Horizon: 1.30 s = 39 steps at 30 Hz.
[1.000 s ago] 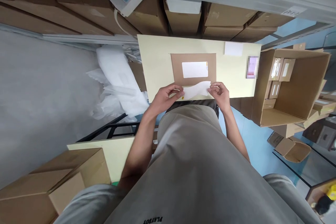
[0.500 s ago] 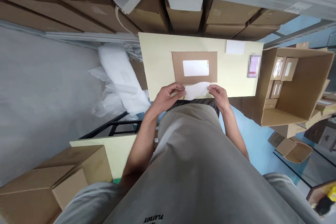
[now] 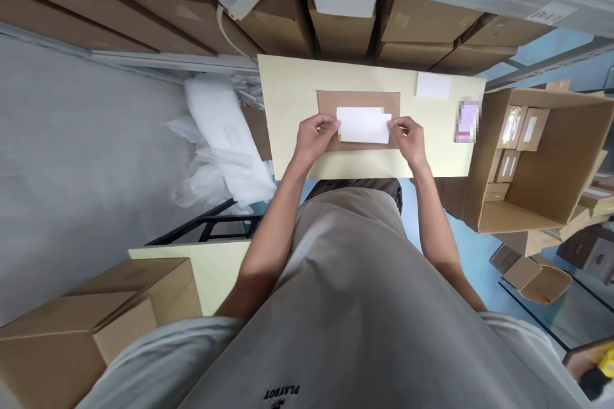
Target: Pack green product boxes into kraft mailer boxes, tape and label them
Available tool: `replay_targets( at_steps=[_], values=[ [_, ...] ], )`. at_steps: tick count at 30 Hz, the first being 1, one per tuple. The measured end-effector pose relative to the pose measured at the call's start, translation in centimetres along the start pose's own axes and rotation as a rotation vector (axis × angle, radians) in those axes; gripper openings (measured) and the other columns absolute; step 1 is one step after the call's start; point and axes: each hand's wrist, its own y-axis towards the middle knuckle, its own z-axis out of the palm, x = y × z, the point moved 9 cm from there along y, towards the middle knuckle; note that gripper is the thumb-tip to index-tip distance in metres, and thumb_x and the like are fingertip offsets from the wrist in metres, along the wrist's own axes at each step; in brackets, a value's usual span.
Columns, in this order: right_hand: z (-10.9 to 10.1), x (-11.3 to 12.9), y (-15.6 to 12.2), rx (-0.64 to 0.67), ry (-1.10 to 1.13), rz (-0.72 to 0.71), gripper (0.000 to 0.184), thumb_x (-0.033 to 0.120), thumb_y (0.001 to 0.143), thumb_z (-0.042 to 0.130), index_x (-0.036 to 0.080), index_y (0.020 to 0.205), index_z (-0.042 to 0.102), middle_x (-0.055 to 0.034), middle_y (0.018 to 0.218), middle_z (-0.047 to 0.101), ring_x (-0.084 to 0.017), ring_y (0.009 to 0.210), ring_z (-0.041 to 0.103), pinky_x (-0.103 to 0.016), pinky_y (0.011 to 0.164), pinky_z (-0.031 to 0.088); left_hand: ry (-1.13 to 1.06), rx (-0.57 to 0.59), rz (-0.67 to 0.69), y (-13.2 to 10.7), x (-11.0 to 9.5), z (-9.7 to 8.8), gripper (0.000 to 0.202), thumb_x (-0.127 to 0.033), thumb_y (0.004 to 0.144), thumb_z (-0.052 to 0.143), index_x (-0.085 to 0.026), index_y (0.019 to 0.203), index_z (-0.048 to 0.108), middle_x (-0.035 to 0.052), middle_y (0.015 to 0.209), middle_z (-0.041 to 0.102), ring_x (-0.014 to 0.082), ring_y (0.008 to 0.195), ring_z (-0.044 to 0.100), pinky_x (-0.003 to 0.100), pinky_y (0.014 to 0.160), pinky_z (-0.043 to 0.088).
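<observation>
A white film sheet [image 3: 363, 126] with a small yellow tab at its left end lies over a brown cardboard sheet [image 3: 358, 101] on the pale yellow table [image 3: 288, 96]. My left hand [image 3: 314, 136] pinches the sheet's left edge. My right hand [image 3: 409, 137] pinches its right edge. Both hands hold the sheet flat above the white rectangle that lay on the cardboard, which is now covered.
A white card [image 3: 433, 85] and a blurred small item [image 3: 467, 121] lie at the table's right. An open carton [image 3: 542, 160] with small boxes stands to the right. White foam wrap [image 3: 215, 134] is heaped at the left. Shelves of cartons [image 3: 268, 19] run behind.
Both hands moved the white sheet away from me, from the table's near edge onto the brown cardboard, covering the white rectangle there. The sheet went from curled to flat.
</observation>
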Motion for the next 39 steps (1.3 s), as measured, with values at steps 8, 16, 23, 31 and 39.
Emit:
replay_targets(
  at_steps=[8,16,23,31,39],
  values=[
    [1.1,-1.6,3.8,0.063,-0.049,-0.050,0.036,0.060,0.101,0.084,0.025,0.094,0.077,-0.0069,0.107,0.077,-0.023,0.099,0.070,-0.045,0.098,0.061,0.069,-0.063,0.018,2.5,1.6,0.0,0.023,-0.041,0.094,0.087,-0.024,0.086,0.075,0.0036,0.090,0.077,0.0206,0.084,0.068,0.036,0.084,0.061],
    [0.9,-1.9,4.4,0.055,-0.075,-0.040,0.039,0.063,0.099,0.085,0.026,0.092,0.077,-0.0051,0.102,0.076,-0.022,0.093,0.065,-0.042,0.092,0.060,0.096,-0.062,0.023,2.4,1.8,0.6,0.017,-0.034,0.095,0.083,-0.022,0.086,0.074,0.0038,0.091,0.079,0.0196,0.084,0.067,0.034,0.083,0.059],
    [1.0,-2.8,4.7,0.043,-0.097,-0.037,0.042,0.068,0.098,0.085,0.026,0.092,0.078,-0.0044,0.100,0.073,-0.020,0.088,0.062,-0.041,0.090,0.060,0.056,-0.074,0.019,2.7,2.2,0.5,0.023,-0.039,0.095,0.087,-0.023,0.084,0.074,0.0033,0.090,0.079,0.0188,0.081,0.068,0.034,0.082,0.059],
    [1.2,-3.0,4.4,0.047,-0.104,-0.024,0.041,0.066,0.101,0.083,0.025,0.093,0.079,-0.0055,0.103,0.071,-0.020,0.090,0.064,-0.043,0.095,0.060,0.037,-0.076,0.018,3.0,3.0,0.5,0.032,-0.050,0.093,0.091,-0.025,0.082,0.074,0.0000,0.075,0.066,0.0173,0.073,0.062,0.033,0.071,0.055],
    [1.2,-2.5,4.3,0.050,-0.110,-0.005,0.045,0.070,0.098,0.085,0.026,0.090,0.078,-0.0041,0.099,0.069,-0.020,0.089,0.063,-0.043,0.095,0.060,0.090,-0.081,0.017,2.8,2.7,0.4,0.025,-0.047,0.091,0.086,-0.026,0.084,0.076,-0.0011,0.074,0.061,0.0179,0.073,0.058,0.034,0.075,0.053]
  ],
)
